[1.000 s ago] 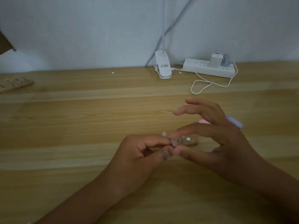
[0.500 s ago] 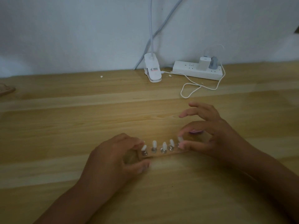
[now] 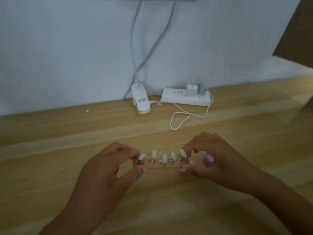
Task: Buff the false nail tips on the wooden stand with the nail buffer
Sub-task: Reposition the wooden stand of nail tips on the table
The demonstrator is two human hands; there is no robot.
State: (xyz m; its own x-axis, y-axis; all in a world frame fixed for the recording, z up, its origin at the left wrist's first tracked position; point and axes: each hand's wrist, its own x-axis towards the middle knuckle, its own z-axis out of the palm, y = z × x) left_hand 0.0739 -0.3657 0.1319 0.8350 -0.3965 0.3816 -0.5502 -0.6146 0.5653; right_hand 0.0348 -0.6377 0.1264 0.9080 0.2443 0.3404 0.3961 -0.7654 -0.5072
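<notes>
wooden stand [image 3: 162, 167], low on the table [image 3: 50, 150] toward 6 o'clock, carries five white false nail tips [image 3: 164, 157] on metal pegs; the left hand [image 3: 108, 168] pinches its 9 o'clock end and the right hand [image 3: 213, 163] its 3 o'clock end, fingers curled close to the outermost tips. the lilac nail buffer [image 3: 208, 158] shows only as a patch by the right hand, and whether it is gripped cannot be told. likely risks: a fingertip knocks an end tip off its peg, or the light stand skids once one hand lets go to buff.
</notes>
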